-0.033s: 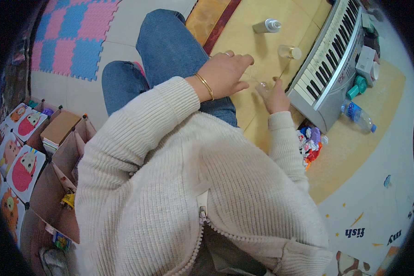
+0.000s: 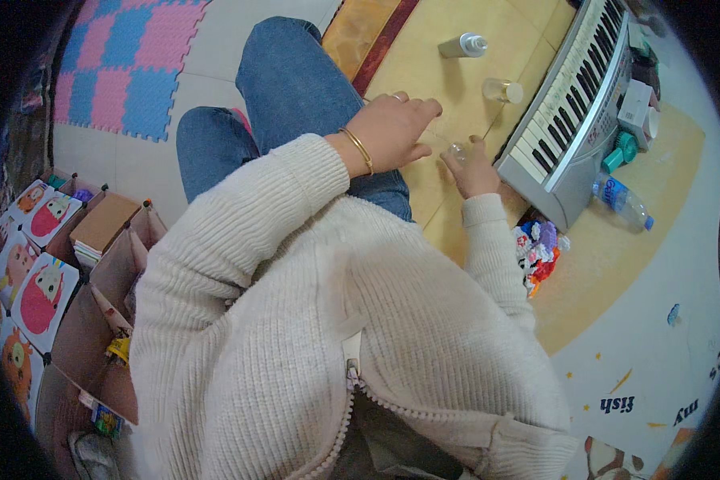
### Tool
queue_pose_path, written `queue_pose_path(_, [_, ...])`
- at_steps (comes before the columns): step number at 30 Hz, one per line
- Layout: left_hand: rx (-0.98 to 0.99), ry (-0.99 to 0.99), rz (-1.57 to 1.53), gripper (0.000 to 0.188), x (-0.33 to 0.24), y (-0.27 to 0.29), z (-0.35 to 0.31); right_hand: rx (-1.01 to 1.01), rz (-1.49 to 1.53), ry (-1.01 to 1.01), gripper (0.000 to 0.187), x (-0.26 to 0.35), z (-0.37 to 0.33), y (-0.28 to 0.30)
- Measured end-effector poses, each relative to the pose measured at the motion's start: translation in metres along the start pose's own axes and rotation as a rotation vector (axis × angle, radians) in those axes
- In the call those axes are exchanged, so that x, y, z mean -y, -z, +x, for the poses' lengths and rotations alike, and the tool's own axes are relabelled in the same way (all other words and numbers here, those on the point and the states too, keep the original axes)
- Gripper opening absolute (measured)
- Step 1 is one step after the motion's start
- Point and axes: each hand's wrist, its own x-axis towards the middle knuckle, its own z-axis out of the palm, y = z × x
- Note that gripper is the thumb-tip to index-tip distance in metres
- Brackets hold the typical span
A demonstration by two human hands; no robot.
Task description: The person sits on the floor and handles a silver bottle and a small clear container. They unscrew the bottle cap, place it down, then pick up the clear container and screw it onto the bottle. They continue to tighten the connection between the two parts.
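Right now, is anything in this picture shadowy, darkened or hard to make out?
In the head view, the grey-and-white cylindrical bottle casts a soft shadow on the smooth yellow surface; in that same view, the small transparent object in the bare right hand is too faint to identify; the head view's fisheye picture has black corners.

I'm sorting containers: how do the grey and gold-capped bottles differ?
The grey bottle looks opaque; the gold-capped bottle is see-through. The grey bottle's top is whitish, the gold-capped bottle's pale gold. The gold-capped bottle is nearer the right hand than the grey bottle. Both are on the yellow surface.
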Motion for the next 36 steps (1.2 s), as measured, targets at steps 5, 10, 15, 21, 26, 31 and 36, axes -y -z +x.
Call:
queue_pose_path(5, [0.206,0.035,0.147,0.055,0.002,-0.008,0.005,-0.088,0.113,0.109,0.050,-0.006,0.014,-0.020])
queue_pose_path(10, [0.135,-0.026,0.210,0.060,0.014,-0.020,-0.002,-0.563,0.470,0.464,0.038,0.045,0.049,0.047])
queue_pose_path(15, [0.065,0.010,0.129,0.053,0.020,-0.003,-0.012,-0.493,0.199,0.428,0.043,0.083,0.094,0.091])
queue_pose_path(21, [-0.054,0.047,0.084,0.043,0.027,0.010,-0.022,-0.340,0.262,0.319,0.050,0.071,0.115,0.076])
queue_pose_path(26, [-0.063,0.031,0.122,0.037,0.026,0.009,-0.021,-0.335,0.290,0.318,0.054,0.067,0.134,0.066])
queue_pose_path(31, [-0.105,-0.007,0.113,0.034,0.028,0.010,-0.032,-0.334,0.191,0.244,0.056,0.074,0.120,0.070])
queue_pose_path(36, [-0.206,0.049,-0.020,0.040,0.027,0.021,-0.040,-0.388,0.373,0.255,0.050,0.081,0.121,0.058])
